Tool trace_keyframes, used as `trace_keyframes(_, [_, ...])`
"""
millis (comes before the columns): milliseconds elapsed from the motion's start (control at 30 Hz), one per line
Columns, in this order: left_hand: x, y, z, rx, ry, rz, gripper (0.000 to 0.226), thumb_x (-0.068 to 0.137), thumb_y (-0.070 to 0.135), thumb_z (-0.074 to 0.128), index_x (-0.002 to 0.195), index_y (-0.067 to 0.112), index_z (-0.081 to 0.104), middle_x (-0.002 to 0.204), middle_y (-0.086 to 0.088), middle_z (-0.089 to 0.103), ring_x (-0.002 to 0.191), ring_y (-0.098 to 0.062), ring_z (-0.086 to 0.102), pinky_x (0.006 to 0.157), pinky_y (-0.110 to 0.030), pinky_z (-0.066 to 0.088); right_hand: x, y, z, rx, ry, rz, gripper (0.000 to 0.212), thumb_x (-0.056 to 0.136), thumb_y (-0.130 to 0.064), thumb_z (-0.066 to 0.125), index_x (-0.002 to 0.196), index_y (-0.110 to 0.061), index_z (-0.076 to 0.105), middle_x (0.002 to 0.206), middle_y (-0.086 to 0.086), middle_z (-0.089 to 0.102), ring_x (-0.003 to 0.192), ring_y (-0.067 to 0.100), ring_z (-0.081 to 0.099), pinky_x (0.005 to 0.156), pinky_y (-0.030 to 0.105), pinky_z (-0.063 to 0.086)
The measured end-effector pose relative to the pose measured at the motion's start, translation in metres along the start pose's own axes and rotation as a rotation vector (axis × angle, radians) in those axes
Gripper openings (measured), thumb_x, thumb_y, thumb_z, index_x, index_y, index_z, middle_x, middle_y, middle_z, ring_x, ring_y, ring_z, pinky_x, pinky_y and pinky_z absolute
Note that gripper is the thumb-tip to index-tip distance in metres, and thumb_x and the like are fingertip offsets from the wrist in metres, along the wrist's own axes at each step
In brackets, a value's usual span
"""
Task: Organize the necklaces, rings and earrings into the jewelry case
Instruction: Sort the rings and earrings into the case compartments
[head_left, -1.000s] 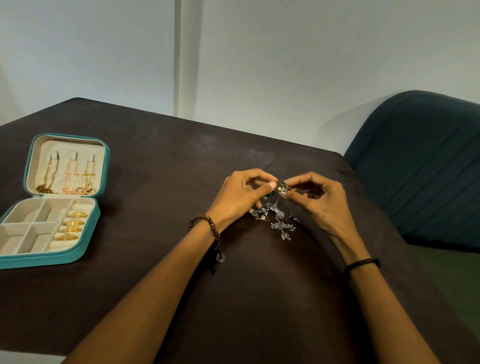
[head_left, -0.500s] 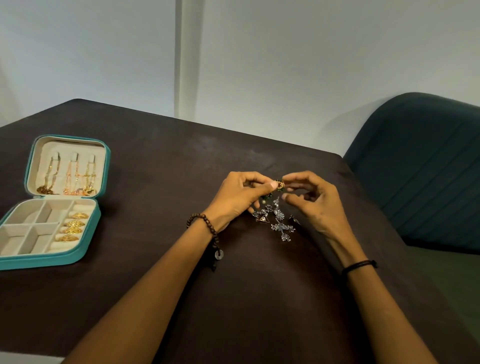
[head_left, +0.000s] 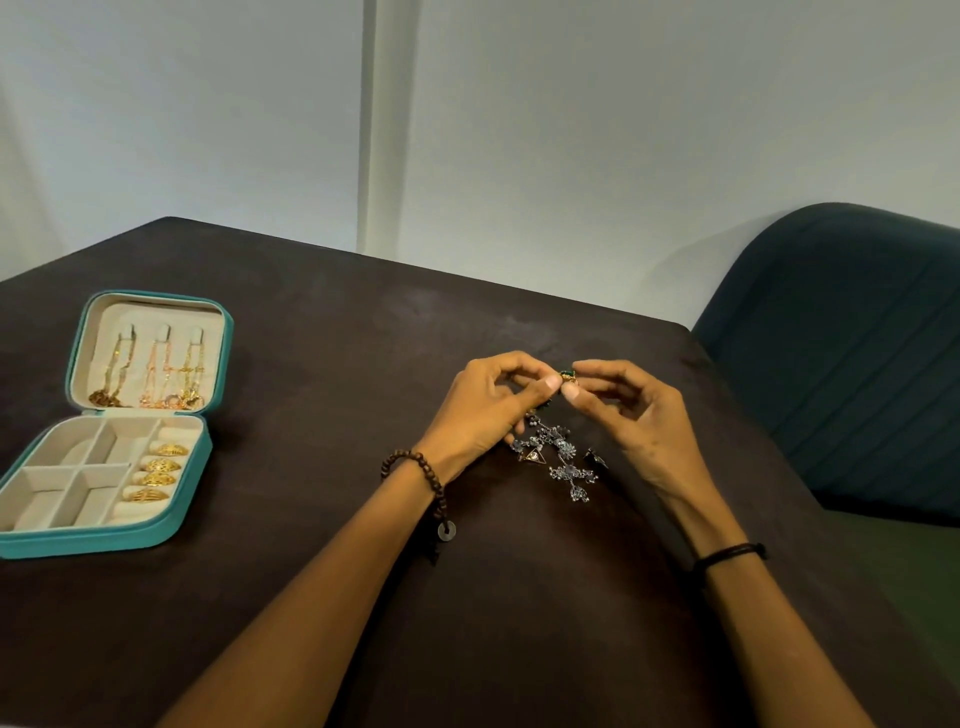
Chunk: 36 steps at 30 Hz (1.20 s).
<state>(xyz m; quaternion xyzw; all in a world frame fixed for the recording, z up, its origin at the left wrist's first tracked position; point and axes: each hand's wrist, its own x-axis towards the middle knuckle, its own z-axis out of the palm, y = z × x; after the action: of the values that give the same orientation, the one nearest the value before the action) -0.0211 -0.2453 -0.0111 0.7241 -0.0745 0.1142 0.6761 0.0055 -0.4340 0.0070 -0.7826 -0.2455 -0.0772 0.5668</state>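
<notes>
One green earring (head_left: 567, 374) still pinched, left hand (head_left: 483, 410), right hand (head_left: 640, 415)

Matt, velvety dark table (head_left: 322, 519); teal leatherette jewelry case (head_left: 156, 538) – soft beige lining; shiny gold rings (head_left: 158, 472); wooden-bead bracelet (head_left: 421, 467).

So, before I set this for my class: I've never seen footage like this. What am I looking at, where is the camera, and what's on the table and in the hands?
There is no machine here: these are a person's bare left hand and right hand, filmed by one camera worn on the head, looking forward and down. On the dark brown table an open teal jewelry case sits at the left, with gold necklaces hanging in its lid and gold rings in its rolls. Between the hands lies a pile of silver jewellery. Above it, both hands pinch a small green and gold jewel. A dark teal padded chair stands at the right.
</notes>
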Motion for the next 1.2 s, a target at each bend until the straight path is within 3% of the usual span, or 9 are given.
trace_keyframes(100, [0.000, 0.002, 0.000, -0.047, 0.019, 0.009, 0.014, 0.092, 0.029, 0.071, 0.100, 0.018, 0.073, 0.077, 0.002, 0.067, 0.052, -0.013, 0.056, 0.047, -0.023, 0.048, 0.000, -0.001, 0.000, -0.064, 0.068, 0.027, 0.043, 0.071, -0.046, 0.082, 0.109, -0.026, 0.072, 0.108, -0.005, 0.072, 0.100, 0.009, 0.067, 0.078, 0.026, 0.056])
trace_keyframes(167, [0.000, 0.004, 0.000, -0.077, 0.026, 0.011, 0.014, 0.092, 0.027, 0.072, 0.100, 0.016, 0.074, 0.077, 0.001, 0.067, 0.050, -0.012, 0.054, 0.045, -0.023, 0.048, 0.000, -0.004, -0.001, -0.027, 0.066, 0.079, 0.032, 0.079, -0.049, 0.075, 0.094, -0.020, 0.076, 0.094, -0.001, 0.076, 0.087, 0.012, 0.068, 0.072, 0.027, 0.052])
trace_keyframes(267, [-0.001, 0.006, 0.000, -0.071, 0.032, 0.004, 0.015, 0.090, 0.029, 0.073, 0.099, 0.017, 0.074, 0.079, 0.002, 0.068, 0.049, -0.011, 0.053, 0.045, -0.023, 0.047, 0.000, -0.008, 0.003, 0.060, -0.001, 0.179, 0.047, 0.099, -0.045, 0.054, 0.088, -0.007, 0.078, 0.082, 0.003, 0.077, 0.072, 0.009, 0.064, 0.060, 0.023, 0.046])
trace_keyframes(367, [-0.003, 0.006, 0.001, -0.034, 0.012, 0.013, 0.015, 0.090, 0.030, 0.074, 0.098, 0.018, 0.074, 0.077, 0.005, 0.067, 0.047, -0.011, 0.053, 0.044, -0.023, 0.046, -0.001, -0.007, 0.004, 0.167, 0.009, 0.171, 0.036, 0.101, -0.031, 0.056, 0.101, -0.001, 0.076, 0.075, -0.002, 0.072, 0.065, 0.001, 0.059, 0.058, 0.020, 0.046])
trace_keyframes(467, [-0.004, 0.006, 0.002, -0.009, 0.023, 0.014, 0.014, 0.089, 0.029, 0.074, 0.097, 0.018, 0.075, 0.071, 0.010, 0.065, 0.046, -0.009, 0.053, 0.044, -0.023, 0.045, -0.001, -0.005, 0.002, 0.279, 0.032, 0.155, 0.022, 0.094, -0.016, 0.067, 0.110, -0.002, 0.073, 0.088, 0.002, 0.074, 0.076, 0.006, 0.064, 0.059, 0.017, 0.047])
trace_keyframes(733, [-0.003, 0.005, 0.004, 0.000, 0.029, 0.040, 0.015, 0.089, 0.031, 0.074, 0.097, 0.018, 0.074, 0.074, 0.007, 0.067, 0.048, -0.010, 0.054, 0.045, -0.022, 0.046, 0.000, -0.003, 0.007, 0.512, 0.032, 0.258, 0.034, 0.084, -0.014, 0.073, 0.118, -0.007, 0.072, 0.102, 0.001, 0.075, 0.090, 0.007, 0.065, 0.067, 0.017, 0.050])
trace_keyframes(1000, [-0.001, 0.002, 0.003, -0.063, 0.035, 0.016, 0.018, 0.086, 0.033, 0.077, 0.096, 0.018, 0.077, 0.080, -0.004, 0.074, 0.050, -0.011, 0.054, 0.045, -0.024, 0.045, -0.004, -0.006, 0.010, 0.399, 0.124, 0.170, 0.029, 0.084, -0.012, 0.076, 0.113, -0.009, 0.073, 0.105, 0.007, 0.077, 0.101, 0.013, 0.070, 0.081, 0.023, 0.055])
trace_keyframes(1100, [0.000, -0.001, 0.002, -0.059, 0.057, 0.027, 0.016, 0.088, 0.034, 0.075, 0.098, 0.021, 0.078, 0.082, -0.001, 0.075, 0.058, -0.008, 0.059, 0.049, -0.023, 0.047, -0.003, -0.008, 0.013, 0.390, 0.179, 0.148, 0.029, 0.084, -0.007, 0.076, 0.112, -0.004, 0.073, 0.101, 0.009, 0.078, 0.095, 0.013, 0.073, 0.077, 0.019, 0.056])
trace_keyframes(1200, [0.002, -0.001, -0.003, -0.097, 0.094, 0.047, 0.015, 0.089, 0.026, 0.074, 0.101, 0.019, 0.078, 0.088, 0.004, 0.076, 0.081, -0.005, 0.067, 0.064, -0.018, 0.051, -0.003, -0.009, 0.013, 0.351, 0.200, 0.138, 0.028, 0.084, -0.007, 0.076, 0.112, -0.003, 0.073, 0.102, 0.011, 0.077, 0.094, 0.015, 0.072, 0.078, 0.019, 0.056])
